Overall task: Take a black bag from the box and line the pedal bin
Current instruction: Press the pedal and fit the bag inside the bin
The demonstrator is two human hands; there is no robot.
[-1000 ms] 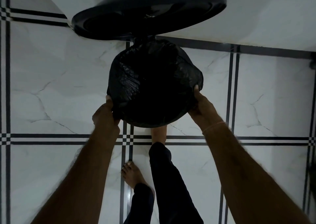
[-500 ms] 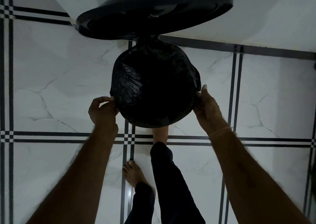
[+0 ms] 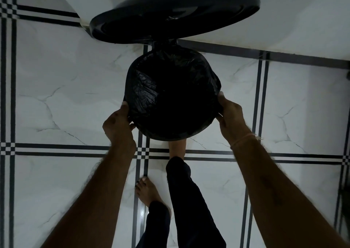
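Black bag (image 3: 151, 88) sits inside pedal bin (image 3: 189, 136), mouth folded over rim. Left hand (image 3: 118, 123), right hand (image 3: 230, 113) each pinch bag edge at rim sides. Lid (image 3: 170, 15) up behind bin. Advice: pull film down evenly, keep foot (image 3: 177, 147) on pedal.

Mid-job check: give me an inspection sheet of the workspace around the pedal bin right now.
Surface: white marble-look floor with black inlay lines, bare.
Job's things: pedal bin with lid raised; black bag spread across the bin mouth and folded over the rim. Box not in view.
Clutter: nothing seen.
Hands: left hand and right hand each grip the bag edge at opposite sides of the rim.
Cables: nothing seen.
Surroundings: white wall behind the bin; one bare foot reaches under the bin's front, pedal hidden; the other foot is flat on the floor.
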